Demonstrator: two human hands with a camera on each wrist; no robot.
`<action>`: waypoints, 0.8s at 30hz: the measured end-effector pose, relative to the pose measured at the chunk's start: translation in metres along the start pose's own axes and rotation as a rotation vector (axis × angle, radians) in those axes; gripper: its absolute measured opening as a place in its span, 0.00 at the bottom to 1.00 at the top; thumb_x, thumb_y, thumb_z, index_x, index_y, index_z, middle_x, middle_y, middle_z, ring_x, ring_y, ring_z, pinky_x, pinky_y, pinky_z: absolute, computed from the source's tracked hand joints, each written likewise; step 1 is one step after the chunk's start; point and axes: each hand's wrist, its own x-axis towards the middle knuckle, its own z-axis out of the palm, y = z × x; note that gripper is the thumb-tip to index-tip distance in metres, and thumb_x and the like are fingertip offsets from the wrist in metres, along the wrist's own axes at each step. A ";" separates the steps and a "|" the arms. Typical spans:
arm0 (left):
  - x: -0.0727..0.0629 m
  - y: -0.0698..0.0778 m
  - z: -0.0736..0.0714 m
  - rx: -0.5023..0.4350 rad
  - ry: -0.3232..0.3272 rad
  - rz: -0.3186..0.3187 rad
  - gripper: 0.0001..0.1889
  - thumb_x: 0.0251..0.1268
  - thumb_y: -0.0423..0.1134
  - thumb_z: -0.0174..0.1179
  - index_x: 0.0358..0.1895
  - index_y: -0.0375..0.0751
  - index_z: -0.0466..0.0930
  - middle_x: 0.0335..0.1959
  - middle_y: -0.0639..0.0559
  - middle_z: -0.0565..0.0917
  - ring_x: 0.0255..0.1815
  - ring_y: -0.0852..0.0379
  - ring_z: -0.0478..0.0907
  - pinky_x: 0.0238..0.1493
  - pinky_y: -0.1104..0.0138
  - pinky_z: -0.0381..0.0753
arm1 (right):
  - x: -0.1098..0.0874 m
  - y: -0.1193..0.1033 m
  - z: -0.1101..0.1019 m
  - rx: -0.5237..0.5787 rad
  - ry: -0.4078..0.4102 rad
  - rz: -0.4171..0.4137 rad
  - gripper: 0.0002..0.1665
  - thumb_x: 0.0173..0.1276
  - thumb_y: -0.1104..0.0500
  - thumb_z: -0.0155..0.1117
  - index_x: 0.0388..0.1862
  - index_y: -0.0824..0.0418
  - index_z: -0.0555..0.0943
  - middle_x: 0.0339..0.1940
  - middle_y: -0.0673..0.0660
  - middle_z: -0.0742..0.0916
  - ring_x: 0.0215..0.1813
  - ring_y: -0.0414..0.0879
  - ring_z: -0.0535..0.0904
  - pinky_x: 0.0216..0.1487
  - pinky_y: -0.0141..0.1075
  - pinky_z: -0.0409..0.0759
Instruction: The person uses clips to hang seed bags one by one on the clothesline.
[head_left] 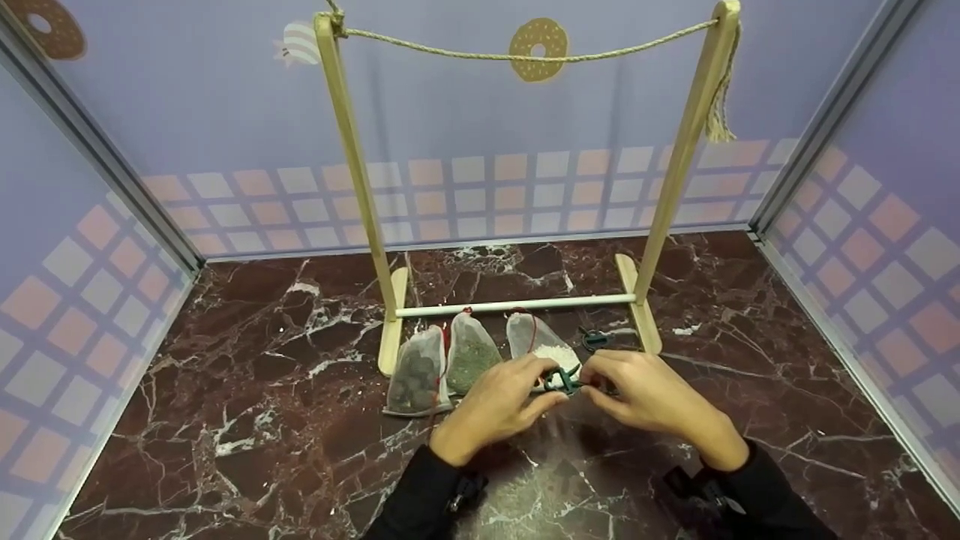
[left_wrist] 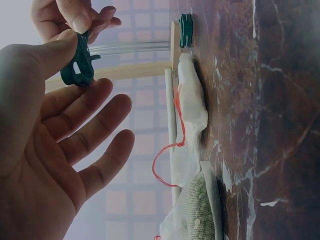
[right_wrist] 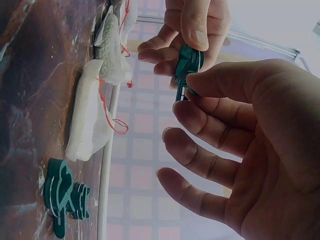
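Over the table, my left hand and right hand meet at a small green plastic clip. Left thumb and index finger pinch one end of the clip, while the other left fingers spread loosely. At its other end, right thumb and forefinger pinch the clip. Just beyond the hands lies a mesh bag of white grains. Left of it are a bag of green herbs and a bag of dark lumps. Red strings trail from the bags.
More green clips lie on the marble-patterned table beyond the right hand. A wooden stand rises behind the bags, with a slack rope across its top and a white rod low down. Patterned walls enclose the table.
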 end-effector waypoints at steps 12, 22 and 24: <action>0.000 0.002 -0.003 -0.018 -0.099 -0.120 0.24 0.77 0.51 0.54 0.63 0.36 0.74 0.52 0.46 0.82 0.44 0.55 0.81 0.51 0.66 0.81 | 0.001 -0.001 0.000 0.013 0.028 -0.004 0.06 0.68 0.56 0.72 0.37 0.52 0.81 0.32 0.42 0.83 0.30 0.37 0.77 0.31 0.33 0.78; 0.001 0.000 -0.008 -0.060 -0.084 -0.127 0.26 0.78 0.52 0.52 0.66 0.36 0.71 0.49 0.49 0.80 0.40 0.57 0.78 0.50 0.67 0.81 | -0.004 0.006 -0.006 0.016 0.031 0.049 0.39 0.66 0.42 0.71 0.69 0.62 0.76 0.49 0.56 0.87 0.43 0.45 0.85 0.44 0.43 0.86; 0.001 0.001 -0.010 -0.067 -0.084 -0.122 0.26 0.78 0.51 0.52 0.67 0.36 0.71 0.50 0.48 0.80 0.40 0.58 0.78 0.50 0.69 0.80 | -0.004 0.007 -0.007 0.022 0.006 0.052 0.40 0.67 0.41 0.70 0.70 0.62 0.75 0.51 0.57 0.87 0.43 0.46 0.85 0.45 0.44 0.86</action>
